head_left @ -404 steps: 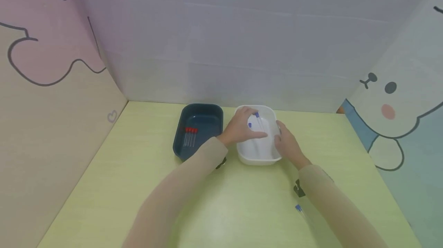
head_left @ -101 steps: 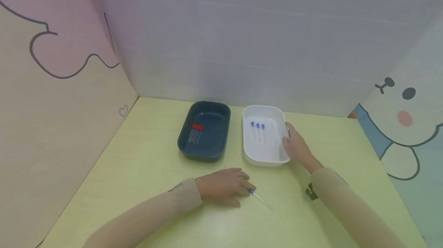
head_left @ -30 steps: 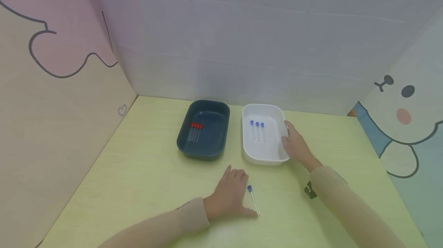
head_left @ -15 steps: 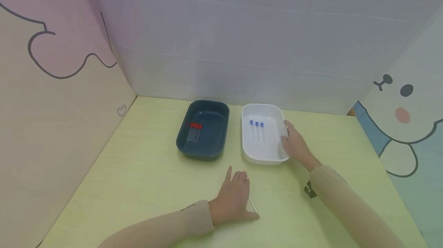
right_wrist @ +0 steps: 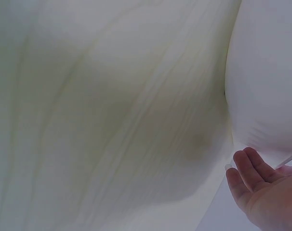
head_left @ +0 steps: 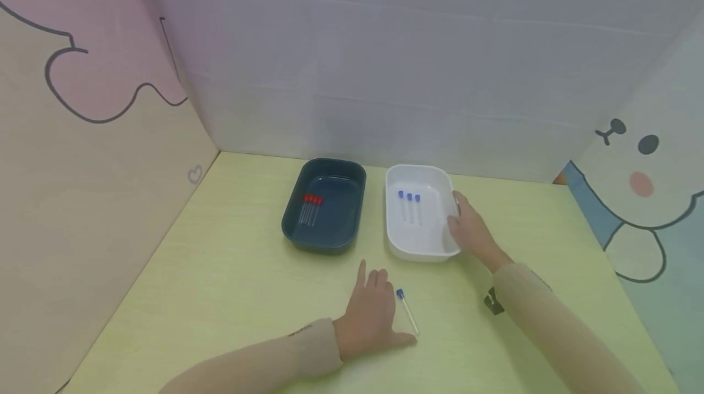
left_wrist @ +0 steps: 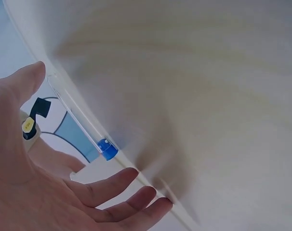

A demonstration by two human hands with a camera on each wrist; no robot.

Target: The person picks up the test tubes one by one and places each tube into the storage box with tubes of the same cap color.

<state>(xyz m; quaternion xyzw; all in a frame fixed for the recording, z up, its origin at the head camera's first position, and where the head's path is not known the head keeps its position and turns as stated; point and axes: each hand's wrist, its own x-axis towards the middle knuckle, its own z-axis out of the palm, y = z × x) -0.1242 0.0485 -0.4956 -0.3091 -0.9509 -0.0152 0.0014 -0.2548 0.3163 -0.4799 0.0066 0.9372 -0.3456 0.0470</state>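
Observation:
A clear tube with a blue cap [head_left: 407,311] lies on the table, cap end away from me. My left hand [head_left: 370,317] is just left of it with its fingers spread and straight. The thumb is at the tube's uncapped end; whether it touches cannot be told. In the left wrist view the blue cap [left_wrist: 107,149] sits near the index fingertip, apart from it. My right hand [head_left: 472,229] holds the right rim of a white tray [head_left: 422,247], thumb over the edge, fingers outside. Three blue-capped tubes [head_left: 409,204] lie side by side in that tray.
To the left of the white tray stands a dark blue tray [head_left: 324,244]. Several red-capped tubes [head_left: 311,207] lie in it in a row. A back wall [head_left: 352,64] and printed side walls close in the pale yellow table [head_left: 231,259].
Earlier my left hand held a blue-capped tube over the white tray; later it touched the table tube's cap. That tube has since turned. In the last half second its cap has come out from behind my fingers.

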